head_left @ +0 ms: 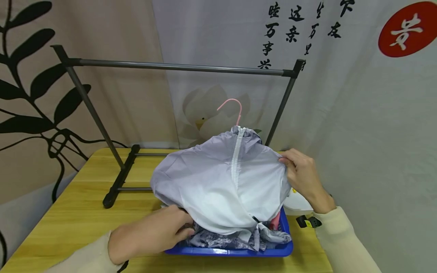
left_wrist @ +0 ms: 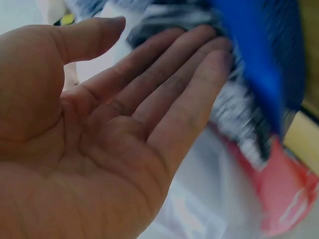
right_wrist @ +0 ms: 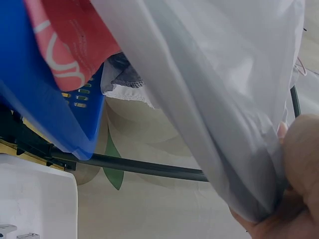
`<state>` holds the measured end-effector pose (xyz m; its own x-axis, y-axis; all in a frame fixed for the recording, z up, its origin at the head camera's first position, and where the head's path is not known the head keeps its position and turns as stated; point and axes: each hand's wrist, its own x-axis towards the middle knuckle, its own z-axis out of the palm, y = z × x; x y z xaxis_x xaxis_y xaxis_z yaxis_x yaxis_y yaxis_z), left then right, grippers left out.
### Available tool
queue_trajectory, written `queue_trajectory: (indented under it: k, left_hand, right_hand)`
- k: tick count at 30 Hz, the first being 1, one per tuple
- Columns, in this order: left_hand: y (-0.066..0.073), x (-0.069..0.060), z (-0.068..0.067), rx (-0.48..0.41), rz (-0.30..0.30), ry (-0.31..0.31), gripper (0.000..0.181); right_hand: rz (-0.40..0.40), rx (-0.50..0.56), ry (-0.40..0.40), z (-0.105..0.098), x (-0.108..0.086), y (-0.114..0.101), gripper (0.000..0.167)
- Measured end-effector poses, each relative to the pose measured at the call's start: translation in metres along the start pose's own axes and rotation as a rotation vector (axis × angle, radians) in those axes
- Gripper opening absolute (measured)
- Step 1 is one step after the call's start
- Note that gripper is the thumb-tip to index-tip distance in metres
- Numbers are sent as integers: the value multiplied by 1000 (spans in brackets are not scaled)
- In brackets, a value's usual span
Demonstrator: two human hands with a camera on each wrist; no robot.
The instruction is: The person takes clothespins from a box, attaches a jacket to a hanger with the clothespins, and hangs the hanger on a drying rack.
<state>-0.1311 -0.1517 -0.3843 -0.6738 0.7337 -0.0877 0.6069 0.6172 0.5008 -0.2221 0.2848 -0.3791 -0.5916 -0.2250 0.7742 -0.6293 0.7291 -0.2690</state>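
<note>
Head view shows the right hand (head_left: 304,176) pinching the zip-up jacket (head_left: 205,174) by one side, apparently to spread it on its pink hanger (head_left: 240,112) over the blue basket (head_left: 222,251), the left hand (head_left: 158,229) straight-fingered.

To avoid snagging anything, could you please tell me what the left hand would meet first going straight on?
The left hand would probably meet the patterned clothing in the blue basket first, though depth is unclear.
</note>
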Motion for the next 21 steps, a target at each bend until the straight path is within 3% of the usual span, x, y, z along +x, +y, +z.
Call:
queue_trajectory:
  k: [3,6,8,12,15,17,21]
  left_hand:
    - [6,-4,-16,-2,-11,52,14]
    - [10,-7,-33,35,-8,173,11]
    - [11,-7,-42,70,-13,302,10]
    - [5,1,-55,196,23,640,6]
    - [-6,9,-64,301,44,811,24]
    - [-13,15,-69,323,5,832,34]
    - [-25,23,-77,234,-115,719,34]
  right_hand:
    - [0,0,1,0,-1,0,13]
    - [0,-5,0,0,-2,0,12]
    - [-1,-4,-4,0,-2,0,12]
    - [0,10,-9,0,-2,0,14]
    - [-6,22,-10,1,-2,-1,15]
    - [-12,27,-10,2,-1,-1,16]
    - [-20,32,-10,3,0,-2,15]
